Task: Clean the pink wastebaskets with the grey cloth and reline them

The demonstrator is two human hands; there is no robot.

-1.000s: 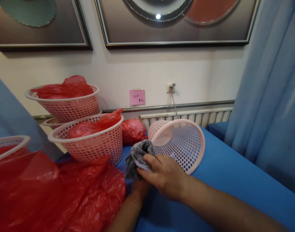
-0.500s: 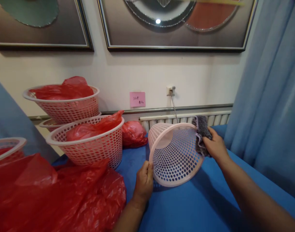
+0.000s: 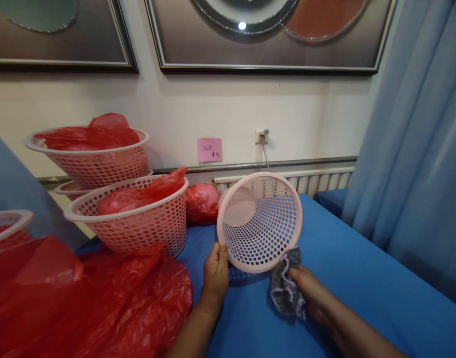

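A pale pink plastic basket (image 3: 295,214) with a perforated wall is tipped on its side, its mouth turned toward me. My left hand (image 3: 216,271) grips its rim at the lower left, thumb against the edge. In my right hand (image 3: 306,286) is a grey cloth (image 3: 285,291) with pale purple edging, bunched and hanging down. The cloth's upper part meets the lower right of the basket's rim. My right fingers are partly hidden behind the cloth.
On the left, a pink basket (image 3: 153,226) holds a red plastic bag, and stacked baskets (image 3: 101,164) stand behind it. Red plastic sheeting (image 3: 131,303) covers the near left. A blue cover (image 3: 347,263) lies over the table. Blue curtain (image 3: 410,164) hangs at the right.
My right hand and the cloth have moved from the rim's upper right down to its lower right. The basket has turned to face me more and shifted slightly left and up in view.
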